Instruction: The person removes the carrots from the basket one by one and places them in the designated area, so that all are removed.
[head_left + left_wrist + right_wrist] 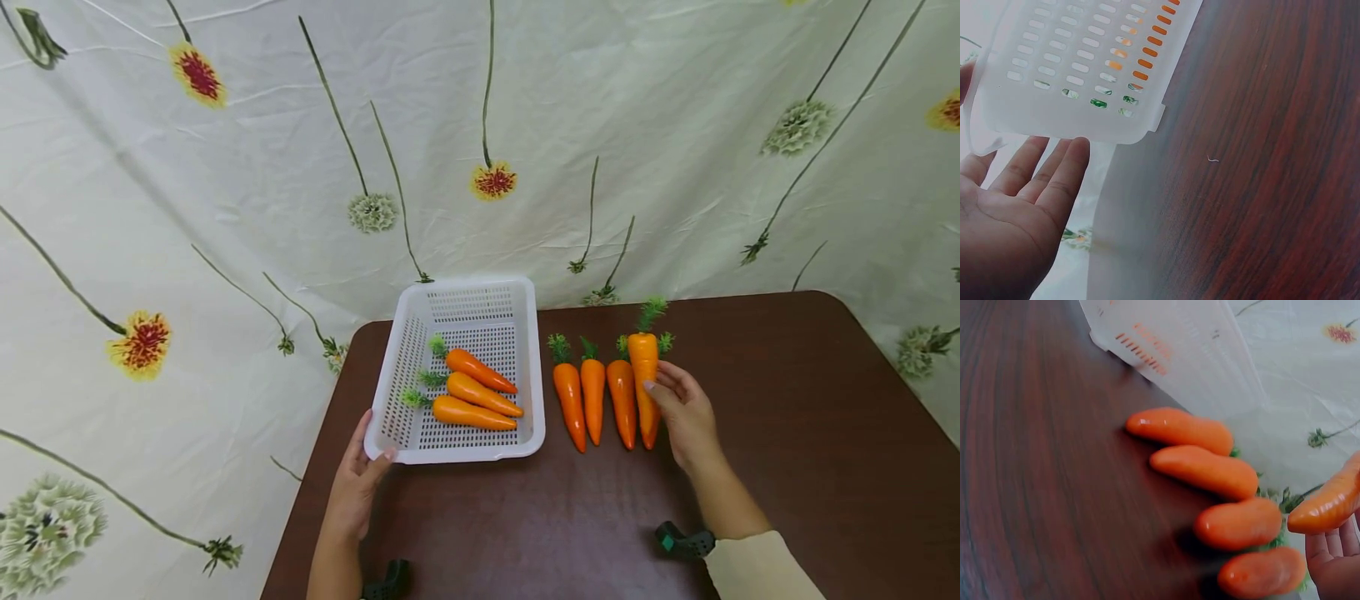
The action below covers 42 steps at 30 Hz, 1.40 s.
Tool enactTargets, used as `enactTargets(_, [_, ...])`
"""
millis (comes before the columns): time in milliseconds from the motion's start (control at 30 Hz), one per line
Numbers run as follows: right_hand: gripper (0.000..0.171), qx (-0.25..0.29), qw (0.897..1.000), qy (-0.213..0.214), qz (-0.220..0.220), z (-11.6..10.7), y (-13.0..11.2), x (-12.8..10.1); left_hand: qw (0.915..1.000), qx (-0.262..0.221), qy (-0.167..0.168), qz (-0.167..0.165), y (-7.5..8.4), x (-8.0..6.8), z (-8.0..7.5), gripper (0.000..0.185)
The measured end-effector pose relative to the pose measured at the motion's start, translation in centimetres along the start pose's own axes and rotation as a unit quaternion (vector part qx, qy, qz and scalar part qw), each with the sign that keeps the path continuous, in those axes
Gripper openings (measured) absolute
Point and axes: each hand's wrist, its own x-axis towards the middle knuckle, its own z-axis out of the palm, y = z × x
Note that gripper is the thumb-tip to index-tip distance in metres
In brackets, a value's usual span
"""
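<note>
My left hand point(355, 483) grips the near left corner of a white plastic basket point(467, 456), thumb at the rim and fingers along the outer side. Three orange carrots point(472, 414) with green tops lie inside it, tips to the right. In my right hand point(688, 415) is another carrot point(642, 354), pinched between thumb and fingers, green top pointing away. It is raised over the right end of a row of several carrots point(570, 404) on the table. The right wrist view shows the held carrot point(1329, 503) apart from that row; its far end is out of frame.
The dark brown wooden table point(525, 517) runs up to a white cloth point(675, 167) printed with flowers, hanging behind and at the left. The row of carrots lies just right of the basket. Each wrist wears a black band point(684, 540).
</note>
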Motion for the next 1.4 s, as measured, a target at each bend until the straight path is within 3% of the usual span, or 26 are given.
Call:
enactTargets(300, [0.042,0.020,0.998,0.060,0.017,-1.7,0.5,0.4,1.0000,0.003,-0.001,0.001,0.0,0.1,0.0,0.079])
enactTargets(900, [0.055,-0.091,0.986,0.128,0.051,-3.9,1.4,0.6,1.0000,0.001,-0.004,0.003,-0.2,0.1,-0.1,0.079])
enactTargets(1200, [0.059,-0.165,0.978,0.109,0.064,-4.3,1.6,0.5,1.0000,0.004,-0.003,-0.003,0.0,0.0,0.0,0.078])
enactTargets(1400, [0.065,-0.225,0.969,0.077,0.065,-4.5,1.8,0.7,0.9999,0.005,-0.005,0.011,-0.1,0.1,0.0,0.080])
